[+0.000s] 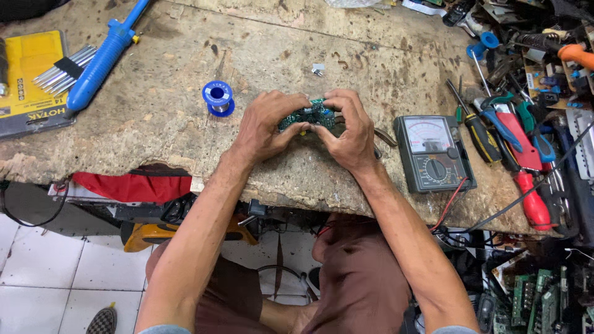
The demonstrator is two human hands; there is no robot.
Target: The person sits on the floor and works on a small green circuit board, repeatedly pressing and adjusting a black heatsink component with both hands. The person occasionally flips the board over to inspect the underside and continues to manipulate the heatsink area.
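Our left hand (265, 127) and right hand (348, 133) meet over the middle of the worn wooden workbench (185, 80), both closed around a small green circuit board (307, 115), fingers curled over its far edge and thumbs pressing from the near side. The board sits between the two hands, raised just off the bench surface.

At the far left lie a yellow blister pack (28, 80) and a row of metal picks (62, 69), with a blue desoldering pump (102, 55) slanting beside them. Just left of our left hand stands a blue spool of solder wire (218, 98). Right of our right hand rests an analog multimeter (434, 153), its red and black leads trailing off the near edge. Farther right is a heap of screwdrivers and pliers (516, 139) with red, blue and green handles.

To handle the board well, we judge it best to grip it by its edges, keep pressure even between both hands, and keep fingertips off the components so nothing bends or cracks.
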